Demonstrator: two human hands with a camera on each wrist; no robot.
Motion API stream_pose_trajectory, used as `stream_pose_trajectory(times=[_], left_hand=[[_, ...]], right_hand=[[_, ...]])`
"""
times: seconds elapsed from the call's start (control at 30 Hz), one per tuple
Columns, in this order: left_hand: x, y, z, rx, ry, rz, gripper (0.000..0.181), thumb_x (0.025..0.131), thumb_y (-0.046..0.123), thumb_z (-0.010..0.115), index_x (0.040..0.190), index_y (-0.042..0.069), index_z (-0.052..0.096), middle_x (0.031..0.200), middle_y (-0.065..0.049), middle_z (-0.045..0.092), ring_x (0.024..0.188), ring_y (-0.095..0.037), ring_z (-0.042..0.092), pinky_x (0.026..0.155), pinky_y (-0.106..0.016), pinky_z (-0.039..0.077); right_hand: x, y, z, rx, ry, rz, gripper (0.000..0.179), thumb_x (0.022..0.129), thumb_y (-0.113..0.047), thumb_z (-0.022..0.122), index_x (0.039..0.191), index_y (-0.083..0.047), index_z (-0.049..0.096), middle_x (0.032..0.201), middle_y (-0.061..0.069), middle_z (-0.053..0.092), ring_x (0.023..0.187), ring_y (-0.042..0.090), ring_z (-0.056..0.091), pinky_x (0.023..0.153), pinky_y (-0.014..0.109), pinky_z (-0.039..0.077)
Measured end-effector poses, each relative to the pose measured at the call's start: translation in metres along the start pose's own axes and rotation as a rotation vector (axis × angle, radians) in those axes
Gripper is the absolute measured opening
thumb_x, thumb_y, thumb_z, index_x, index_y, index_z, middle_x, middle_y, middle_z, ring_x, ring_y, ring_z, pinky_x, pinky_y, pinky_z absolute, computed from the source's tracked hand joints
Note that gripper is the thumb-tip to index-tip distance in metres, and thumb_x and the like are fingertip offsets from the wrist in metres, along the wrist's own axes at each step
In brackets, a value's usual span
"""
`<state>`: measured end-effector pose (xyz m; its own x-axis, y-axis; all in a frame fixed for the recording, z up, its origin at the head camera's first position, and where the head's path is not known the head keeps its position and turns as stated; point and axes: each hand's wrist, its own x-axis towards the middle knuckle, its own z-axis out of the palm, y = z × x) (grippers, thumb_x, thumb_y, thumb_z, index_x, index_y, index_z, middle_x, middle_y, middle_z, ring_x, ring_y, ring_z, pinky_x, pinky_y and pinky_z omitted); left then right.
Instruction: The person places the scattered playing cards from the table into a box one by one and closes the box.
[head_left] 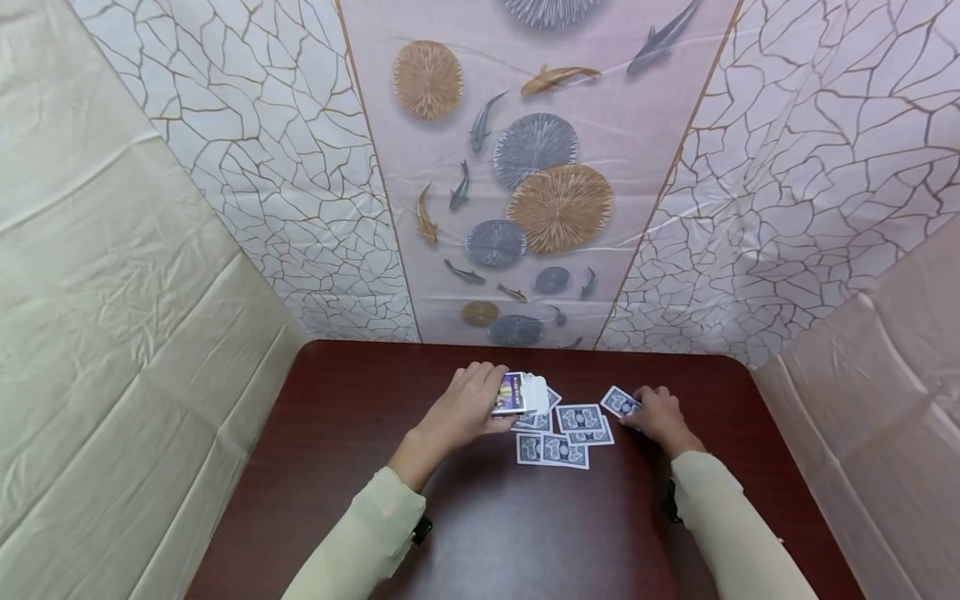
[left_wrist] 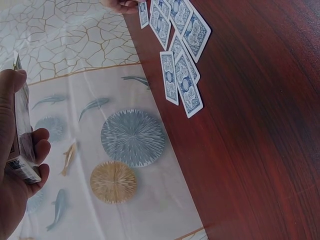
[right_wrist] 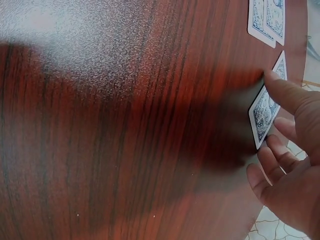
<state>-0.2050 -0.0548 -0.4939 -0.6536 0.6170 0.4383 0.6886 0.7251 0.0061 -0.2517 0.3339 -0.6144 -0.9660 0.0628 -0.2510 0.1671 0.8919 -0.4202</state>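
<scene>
My left hand grips a playing-card box with a purple and yellow picture on it, its white flap open toward the right. In the left wrist view the thumb and curled fingers lie around the box. At the right, my right hand holds a single blue-backed playing card by its edges, at the tabletop. Thumb and fingers lie on opposite sides of that card in the right wrist view. Between the hands, several overlapping playing cards lie face down, some partly under the box.
The dark red-brown wooden table ends at a patterned cloth wall with fish and round leaf shapes. Cream padded panels stand at both sides. Dark wrist cameras sit at the sleeves.
</scene>
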Motion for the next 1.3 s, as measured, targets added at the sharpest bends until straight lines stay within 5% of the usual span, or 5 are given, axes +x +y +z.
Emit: stream_pose_trajectory(times=[0.63,0.93,1.3], left_hand=[[0.001,0.002,-0.002,-0.005,-0.023,-0.009,0.066,0.08,0.05,0.081,0.122,0.004,0.059,0.102,-0.005,0.063,0.09,-0.02,0.056,0.072,-0.033,0.043],[0.001,0.003,-0.002,-0.009,-0.02,-0.011,0.066,0.08,0.049,0.082,0.122,0.003,0.06,0.104,-0.006,0.064,0.09,-0.02,0.057,0.073,-0.033,0.044],[0.001,0.003,-0.001,-0.019,0.002,-0.011,0.067,0.078,0.048,0.084,0.121,0.003,0.059,0.102,-0.006,0.063,0.09,-0.021,0.056,0.073,-0.034,0.044]], right_hand=[[-0.001,0.001,-0.003,0.054,-0.016,0.046,0.052,0.089,-0.019,0.079,0.121,0.006,0.046,0.117,0.031,0.044,0.107,0.046,0.041,0.091,0.056,0.042],[-0.003,0.008,0.001,0.145,0.048,-0.023,0.039,0.085,0.0,0.071,0.113,0.004,0.043,0.112,0.03,0.041,0.101,0.044,0.049,0.088,0.054,0.045],[-0.003,0.016,-0.004,0.179,0.1,-0.044,0.037,0.087,0.001,0.068,0.12,0.01,0.051,0.105,0.028,0.061,0.095,0.039,0.059,0.087,0.051,0.047]])
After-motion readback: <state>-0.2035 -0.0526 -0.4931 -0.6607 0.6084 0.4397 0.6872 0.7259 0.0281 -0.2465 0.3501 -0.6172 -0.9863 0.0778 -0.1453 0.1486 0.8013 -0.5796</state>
